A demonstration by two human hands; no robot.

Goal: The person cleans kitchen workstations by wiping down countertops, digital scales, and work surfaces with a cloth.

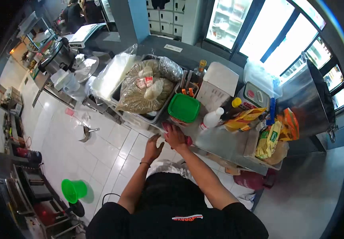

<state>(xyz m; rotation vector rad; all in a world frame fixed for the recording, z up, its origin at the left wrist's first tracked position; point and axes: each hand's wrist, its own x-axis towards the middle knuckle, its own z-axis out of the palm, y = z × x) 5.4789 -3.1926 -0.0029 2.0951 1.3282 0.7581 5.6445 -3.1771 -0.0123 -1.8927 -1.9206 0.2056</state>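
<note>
My right hand (174, 136) presses down on a red cloth (188, 140) at the near edge of the metal counter (209, 139), with cloth showing on both sides of the fingers. Just left of it, my left hand (153, 149) hangs in front of the counter, fingers apart and nothing in it. A tub with a green lid (184, 107) stands right beyond the cloth. Farther left, a dark tray (118, 93) bears a large clear bag of brownish contents (148, 85). A white bottle (212, 118) stands to the right of the tub.
Along the counter are a white box (218, 83), a dark bottle with yellow cap (232, 107) and a crate of yellow packets (270, 139). A big metal pot (307, 103) stands at the right. On the tiled floor are a green bucket (73, 190) and a metal scoop (86, 133).
</note>
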